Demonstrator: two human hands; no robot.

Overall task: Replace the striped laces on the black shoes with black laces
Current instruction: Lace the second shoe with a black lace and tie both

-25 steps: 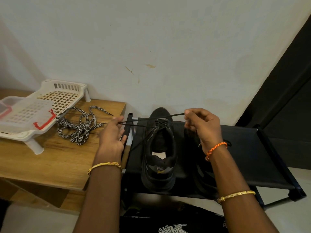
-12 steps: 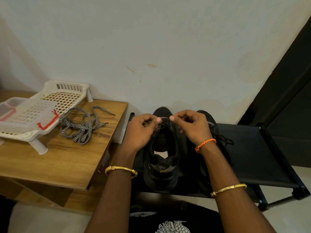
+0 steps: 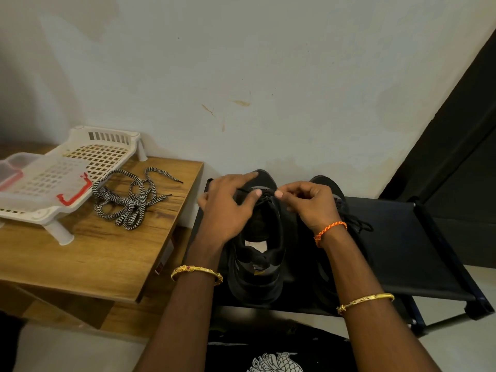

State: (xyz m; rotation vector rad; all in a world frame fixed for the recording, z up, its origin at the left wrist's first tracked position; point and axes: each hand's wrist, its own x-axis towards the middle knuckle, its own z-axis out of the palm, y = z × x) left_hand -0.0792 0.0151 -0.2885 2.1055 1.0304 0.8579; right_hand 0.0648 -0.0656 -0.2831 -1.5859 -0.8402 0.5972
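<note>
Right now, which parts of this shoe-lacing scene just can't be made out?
- Head view: the knot or eyelets on the near shoe; the left hand and right hand cover them, and the black lace blends into the black upper.
- The second shoe: mostly hidden behind the right forearm.
- The clear container on the white rack: cut off by the left edge.
- The black shelf: its underside is unseen.
</note>
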